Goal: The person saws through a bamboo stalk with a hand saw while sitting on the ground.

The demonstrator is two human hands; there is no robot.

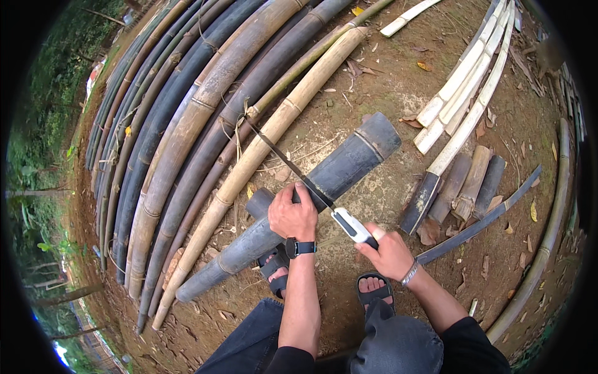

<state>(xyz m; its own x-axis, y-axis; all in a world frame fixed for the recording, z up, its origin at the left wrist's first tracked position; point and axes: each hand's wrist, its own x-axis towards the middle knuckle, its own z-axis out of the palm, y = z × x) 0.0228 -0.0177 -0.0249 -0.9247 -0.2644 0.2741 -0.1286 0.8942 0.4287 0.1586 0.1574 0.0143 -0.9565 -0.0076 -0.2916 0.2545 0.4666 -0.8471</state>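
A thick dark bamboo pole (341, 167) lies slantwise in front of me, its cut end at the upper right. My left hand (291, 214) is wrapped over the pole, pressing on it beside the saw blade. In my right hand (387, 254) is the white and black handle of a hand saw (350, 224). Its long dark blade crosses the pole just right of my left fingers and points to the upper left. Whether the teeth have cut in cannot be made out. Behind my left hand, a short dark bamboo piece (258, 202) shows partly, seemingly under the pole.
Long bamboo poles (180, 137) lie bundled at the left, with a pale pole (274, 134) nearest. Split white bamboo strips (464, 93) and short bamboo pieces (450, 187) lie at the right. A dark strip (479, 227) rests by my right wrist. My sandalled feet (375, 288) stand close below.
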